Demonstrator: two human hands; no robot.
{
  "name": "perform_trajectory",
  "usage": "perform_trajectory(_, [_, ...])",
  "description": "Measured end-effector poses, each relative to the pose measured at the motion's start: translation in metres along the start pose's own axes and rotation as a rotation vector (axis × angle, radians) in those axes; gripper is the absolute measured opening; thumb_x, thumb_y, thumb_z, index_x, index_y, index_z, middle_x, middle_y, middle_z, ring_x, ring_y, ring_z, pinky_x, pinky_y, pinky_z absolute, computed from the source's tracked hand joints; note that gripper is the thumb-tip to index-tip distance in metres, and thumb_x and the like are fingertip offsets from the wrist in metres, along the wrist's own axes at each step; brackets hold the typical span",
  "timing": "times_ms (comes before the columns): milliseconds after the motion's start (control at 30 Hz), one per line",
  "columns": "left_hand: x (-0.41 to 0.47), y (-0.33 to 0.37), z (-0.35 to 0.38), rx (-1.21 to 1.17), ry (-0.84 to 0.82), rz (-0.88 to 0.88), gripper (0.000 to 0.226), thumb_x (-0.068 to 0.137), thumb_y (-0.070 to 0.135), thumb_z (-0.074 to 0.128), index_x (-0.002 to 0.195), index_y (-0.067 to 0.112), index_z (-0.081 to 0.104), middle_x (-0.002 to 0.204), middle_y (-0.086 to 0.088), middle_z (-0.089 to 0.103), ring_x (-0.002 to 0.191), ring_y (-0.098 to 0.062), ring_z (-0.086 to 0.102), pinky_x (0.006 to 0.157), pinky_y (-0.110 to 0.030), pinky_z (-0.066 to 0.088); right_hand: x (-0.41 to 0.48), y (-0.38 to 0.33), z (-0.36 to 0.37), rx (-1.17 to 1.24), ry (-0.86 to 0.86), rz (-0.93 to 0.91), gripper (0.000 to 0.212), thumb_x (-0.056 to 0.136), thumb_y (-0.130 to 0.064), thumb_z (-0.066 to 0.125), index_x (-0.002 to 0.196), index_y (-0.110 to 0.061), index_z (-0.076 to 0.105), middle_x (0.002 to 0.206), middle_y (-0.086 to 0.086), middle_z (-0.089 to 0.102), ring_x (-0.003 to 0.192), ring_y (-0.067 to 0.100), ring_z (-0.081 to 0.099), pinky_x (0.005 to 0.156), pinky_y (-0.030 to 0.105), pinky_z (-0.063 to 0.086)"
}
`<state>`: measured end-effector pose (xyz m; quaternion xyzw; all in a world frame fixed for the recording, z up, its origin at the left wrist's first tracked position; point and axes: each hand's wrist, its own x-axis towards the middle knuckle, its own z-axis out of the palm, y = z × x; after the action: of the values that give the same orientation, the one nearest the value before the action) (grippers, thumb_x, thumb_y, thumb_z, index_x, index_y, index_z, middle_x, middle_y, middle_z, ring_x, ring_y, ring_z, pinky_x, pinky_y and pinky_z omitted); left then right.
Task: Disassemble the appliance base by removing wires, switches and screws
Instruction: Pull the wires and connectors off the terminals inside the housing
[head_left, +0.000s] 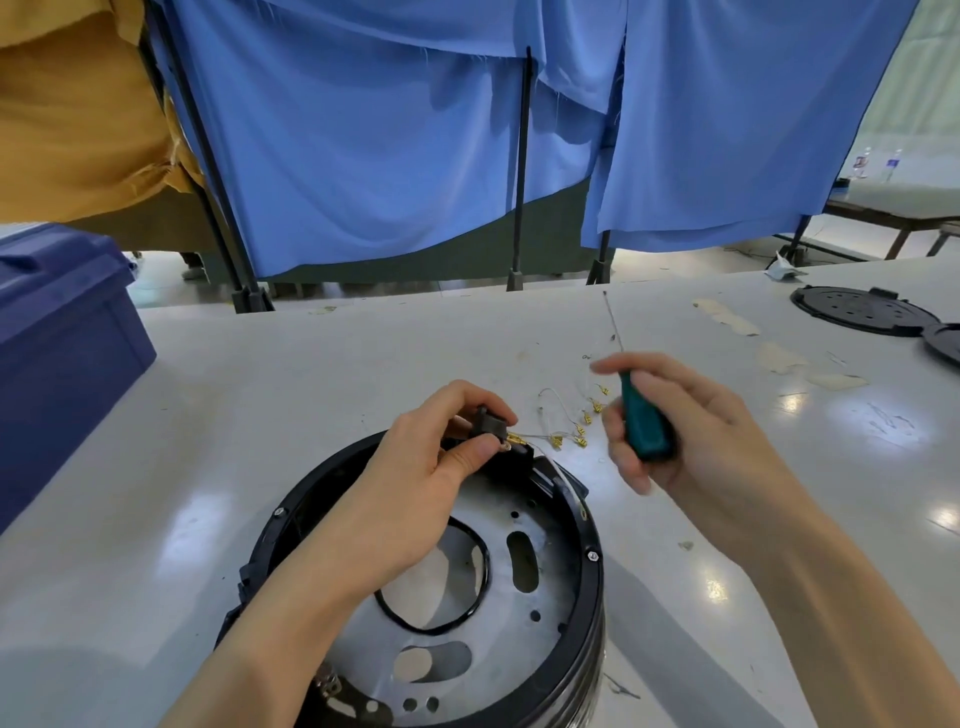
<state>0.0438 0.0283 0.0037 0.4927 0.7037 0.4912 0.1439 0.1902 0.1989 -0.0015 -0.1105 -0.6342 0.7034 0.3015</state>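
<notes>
The round appliance base (589, 582) lies upside down on the table, a black ring around a silver metal plate with holes and a black cable loop (480, 587). My left hand (415, 493) pinches a small black switch (491, 423) above the base's far rim. Thin wires with brass terminals (582, 431) trail from it onto the table. My right hand (691, 431) grips a screwdriver by its green handle (644, 421); its thin shaft (612, 322) points away from me. The right hand is a little blurred.
A dark blue plastic box (62, 338) stands at the left of the grey table (260, 395). Two black round covers (862, 312) lie at the far right. Blue cloth screens on black poles (522, 171) stand behind the table's far edge.
</notes>
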Motion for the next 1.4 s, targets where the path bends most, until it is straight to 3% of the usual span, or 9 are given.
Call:
perform_trajectory(67, [0.0,-0.001,-0.001,-0.046,-0.001,-0.016,0.027,0.095,0.008,0.052,0.096,0.033,0.061,0.09,0.01,0.069,0.096,-0.006,0.062,0.086,-0.021,0.044,0.001,-0.005,0.008,0.266,-0.109,0.032,0.049,0.09,-0.046,0.055,0.118,-0.006,0.057,0.104,0.02,0.07,0.081,0.034,0.07,0.064,0.036,0.057])
perform_trajectory(133, [-0.001,-0.001,-0.003,-0.093,-0.003,-0.018,0.027,0.095,0.003,0.05,0.097,0.027,0.061,0.088,0.005,0.071,0.098,-0.01,0.064,0.094,-0.032,0.045,0.002,-0.007,0.016,0.314,-0.121,0.005,0.073,0.07,-0.049,0.076,0.121,-0.004,0.047,0.121,0.023,0.065,0.104,0.041,0.066,0.072,0.039,0.058])
perform_trajectory(200, [-0.002,0.0,-0.004,-0.105,-0.006,-0.019,0.029,0.095,0.001,0.05,0.097,0.027,0.062,0.086,0.004,0.072,0.097,-0.01,0.065,0.095,-0.036,0.045,0.002,-0.008,0.023,0.182,0.079,-0.11,0.052,0.07,-0.033,0.082,0.101,-0.005,0.051,0.101,0.024,0.072,0.084,0.038,0.072,0.053,0.032,0.052])
perform_trajectory(267, [-0.001,0.0,-0.004,-0.103,-0.007,-0.02,0.032,0.095,-0.001,0.05,0.097,0.028,0.063,0.087,0.003,0.071,0.096,-0.008,0.065,0.094,-0.035,0.046,-0.001,-0.01,0.03,0.093,0.272,-0.183,0.023,0.088,-0.025,0.066,0.078,-0.01,0.051,0.071,0.024,0.071,0.049,0.034,0.065,0.037,0.025,0.037])
perform_trajectory(333, [-0.001,0.0,-0.005,-0.093,-0.01,-0.022,0.036,0.094,-0.004,0.05,0.097,0.029,0.064,0.089,0.002,0.07,0.095,-0.008,0.065,0.095,-0.038,0.046,-0.004,-0.011,0.031,0.103,0.3,-0.183,0.028,0.092,-0.033,0.051,0.079,-0.01,0.061,0.06,0.023,0.066,0.037,0.031,0.053,0.034,0.02,0.032])
perform_trajectory(433, [-0.001,0.001,-0.005,-0.083,-0.014,-0.023,0.039,0.093,-0.006,0.05,0.094,0.032,0.063,0.085,0.003,0.07,0.095,-0.011,0.064,0.097,-0.043,0.044,-0.008,-0.018,0.035,0.134,0.284,-0.168,0.042,0.083,-0.043,0.048,0.074,-0.009,0.072,0.053,0.016,0.058,0.037,0.027,0.048,0.036,0.021,0.033])
perform_trajectory(667, [0.0,0.002,-0.006,-0.065,-0.019,-0.038,0.041,0.092,-0.007,0.05,0.091,0.032,0.063,0.084,0.0,0.068,0.091,-0.013,0.065,0.097,-0.047,0.044,-0.013,-0.013,0.044,0.111,0.31,-0.222,0.039,0.08,-0.02,0.049,0.045,-0.012,0.063,0.046,0.012,0.056,0.029,0.025,0.043,0.036,0.02,0.031])
perform_trajectory(1133, [0.0,0.0,-0.005,-0.039,-0.036,-0.036,0.043,0.091,-0.006,0.052,0.089,0.035,0.063,0.085,0.003,0.066,0.084,-0.013,0.064,0.088,-0.032,0.047,-0.013,-0.007,0.049,0.013,0.294,-0.285,0.037,0.085,-0.019,0.049,0.054,-0.008,0.066,0.046,0.014,0.056,0.031,0.029,0.047,0.035,0.021,0.035])
perform_trajectory(1400, [0.0,-0.003,-0.006,-0.039,-0.012,-0.043,0.032,0.093,-0.004,0.05,0.091,0.025,0.062,0.077,-0.002,0.065,0.08,-0.013,0.064,0.085,-0.027,0.048,-0.009,-0.01,0.056,-0.079,0.227,-0.34,0.033,0.085,-0.025,0.054,0.06,-0.008,0.069,0.052,0.013,0.062,0.042,0.029,0.059,0.045,0.028,0.049])
